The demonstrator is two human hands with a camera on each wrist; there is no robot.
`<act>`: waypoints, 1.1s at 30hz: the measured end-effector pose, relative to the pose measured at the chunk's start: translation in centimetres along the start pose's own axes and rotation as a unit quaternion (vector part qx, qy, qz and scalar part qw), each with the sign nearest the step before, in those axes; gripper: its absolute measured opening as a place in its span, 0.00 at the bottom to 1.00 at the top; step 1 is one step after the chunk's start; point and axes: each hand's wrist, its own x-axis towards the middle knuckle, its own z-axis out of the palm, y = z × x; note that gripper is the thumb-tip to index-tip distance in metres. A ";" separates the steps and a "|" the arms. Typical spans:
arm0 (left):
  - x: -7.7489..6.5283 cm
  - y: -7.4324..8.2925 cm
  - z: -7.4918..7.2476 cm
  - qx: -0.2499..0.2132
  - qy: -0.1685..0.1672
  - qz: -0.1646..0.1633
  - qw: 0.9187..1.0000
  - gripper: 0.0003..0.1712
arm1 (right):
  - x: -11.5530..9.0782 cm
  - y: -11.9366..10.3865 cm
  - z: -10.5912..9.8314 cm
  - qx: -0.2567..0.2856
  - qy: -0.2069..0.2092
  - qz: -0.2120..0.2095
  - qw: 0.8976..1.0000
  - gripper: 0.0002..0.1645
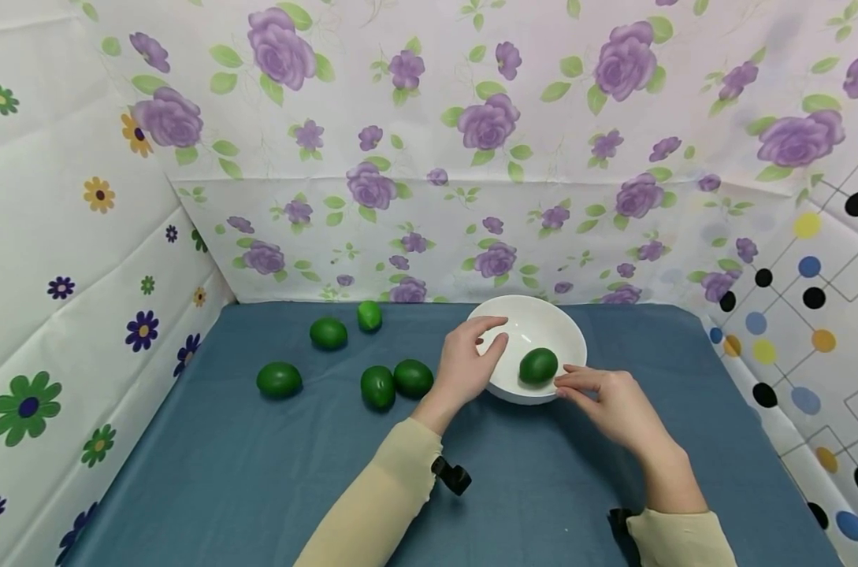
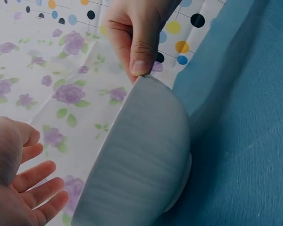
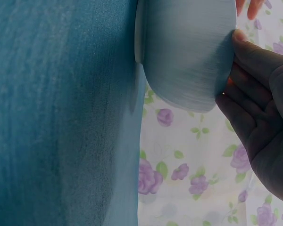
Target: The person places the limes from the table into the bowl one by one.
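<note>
A white bowl (image 1: 562,331) stands on the blue cloth, holding one dark green lime (image 1: 538,367). At the bowl's right front rim, my right hand (image 1: 613,403) pinches the edge between thumb and fingers; the right wrist view shows this grip on the bowl (image 3: 191,52) from the side. Over the left part of the bowl hovers my left hand (image 1: 464,358), its loosely bent fingers spread from the thumb. The left wrist view shows this hand (image 2: 23,174) with nothing in it, apart from the bowl wall (image 2: 141,141).
Left of the bowl several more limes lie loose on the blue cloth (image 1: 258,472); the closest is a dark lime (image 1: 414,379) beside the left wrist. A brighter small lime (image 1: 369,316) lies near the back edge. Patterned cloth walls (image 1: 429,157) enclose the back and sides.
</note>
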 end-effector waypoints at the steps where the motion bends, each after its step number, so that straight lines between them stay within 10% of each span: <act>1: -0.1 0.0 -0.2 0.000 0.002 0.002 1.000 0.18 | 0.0 0.0 0.0 0.000 -0.001 0.000 1.000 0.11; 23: -4.3 -2.9 -6.1 0.027 0.063 0.002 0.998 0.17 | 0.2 -0.1 0.0 -0.003 -0.005 0.002 1.000 0.11; 33: -4.9 -4.7 -8.6 0.172 0.010 -0.009 0.985 0.24 | 0.1 -0.1 0.0 -0.002 -0.005 0.004 1.000 0.11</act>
